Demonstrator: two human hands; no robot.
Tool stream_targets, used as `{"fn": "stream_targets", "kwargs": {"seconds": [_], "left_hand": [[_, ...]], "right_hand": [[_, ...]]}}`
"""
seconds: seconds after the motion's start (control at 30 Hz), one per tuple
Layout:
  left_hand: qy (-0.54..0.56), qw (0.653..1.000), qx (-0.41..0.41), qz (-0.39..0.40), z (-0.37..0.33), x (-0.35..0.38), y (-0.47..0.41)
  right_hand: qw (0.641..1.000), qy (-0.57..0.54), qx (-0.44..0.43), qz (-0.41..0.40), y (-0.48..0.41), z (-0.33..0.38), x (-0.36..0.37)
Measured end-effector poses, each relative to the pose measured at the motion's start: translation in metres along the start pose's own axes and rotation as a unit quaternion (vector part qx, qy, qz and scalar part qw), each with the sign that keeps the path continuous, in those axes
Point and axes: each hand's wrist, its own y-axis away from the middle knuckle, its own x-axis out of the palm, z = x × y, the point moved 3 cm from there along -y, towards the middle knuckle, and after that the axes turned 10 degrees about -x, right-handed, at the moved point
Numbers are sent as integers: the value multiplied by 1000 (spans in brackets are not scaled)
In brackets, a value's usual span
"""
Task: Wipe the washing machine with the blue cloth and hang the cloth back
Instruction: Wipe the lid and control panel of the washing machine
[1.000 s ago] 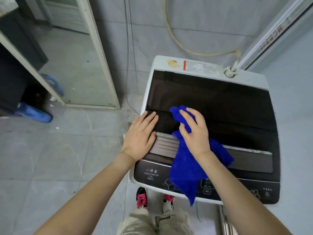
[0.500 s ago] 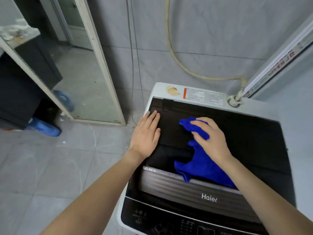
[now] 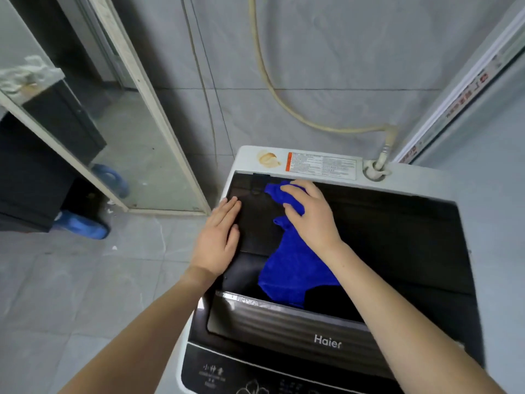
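Since the earlier frame the right hand (image 3: 311,214) has pushed the blue cloth (image 3: 292,268) farther up the dark lid, reaching the rear edge near the warning label (image 3: 321,165), and the left hand (image 3: 217,237) has slid up along the lid's left edge. The right hand lies palm down with fingers spread, pressing the cloth flat rather than gripping it; the cloth trails from under it toward the lower centre of the frame, ending at the grey handle strip. The left hand rests flat and unclenched on the washing machine (image 3: 426,251), holding nothing. At the machine's rear right corner a beige hose (image 3: 284,100) plugs into the inlet and climbs the tiled wall. At the left of the frame a blue slipper (image 3: 82,226) lies on the floor beside a glass door frame (image 3: 147,89).
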Motion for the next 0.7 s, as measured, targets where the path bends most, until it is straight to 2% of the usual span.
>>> {"fn": "stream_targets", "kwargs": {"seconds": [0.23, 0.37, 0.5, 0.7], "left_hand": [[-10, 1000, 14, -17, 0, 4, -1], [-29, 999, 25, -12, -1, 5, -2], [-46, 999, 21, -11, -5, 6, -2], [-45, 999, 7, -17, -15, 4, 1]], "right_hand": [[978, 87, 152, -111, 105, -98, -143], [956, 85, 215, -178, 131, -123, -182], [942, 84, 245, -213, 127, -118, -172], [980, 63, 138, -126, 67, -63, -90]]}}
